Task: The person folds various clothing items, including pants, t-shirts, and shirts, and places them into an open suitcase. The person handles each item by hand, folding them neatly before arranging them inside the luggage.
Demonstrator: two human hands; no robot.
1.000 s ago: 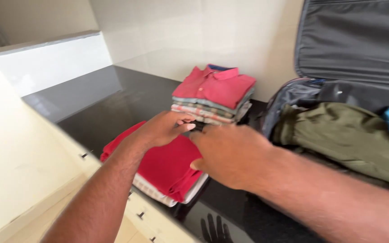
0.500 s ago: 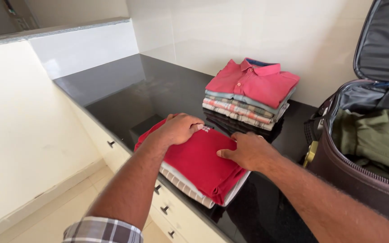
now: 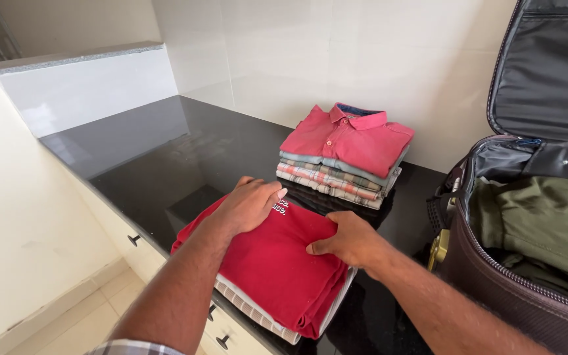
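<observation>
Both hands, left hand (image 3: 250,205) flat and right hand (image 3: 348,240) pinching, hold the red folded garment (image 3: 277,269); lift it level, judging by the striped shirts (image 3: 258,314) beneath.

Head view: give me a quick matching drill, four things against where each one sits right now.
Things:
1. left hand
2. right hand
3. pink shirt
4. green garment

Places:
A. inside the open suitcase
B. top of the far stack by the wall
C. flat on the red shirt's far left part
D. gripping the red shirt's far right edge

Pairs: 1-C, 2-D, 3-B, 4-A
</observation>
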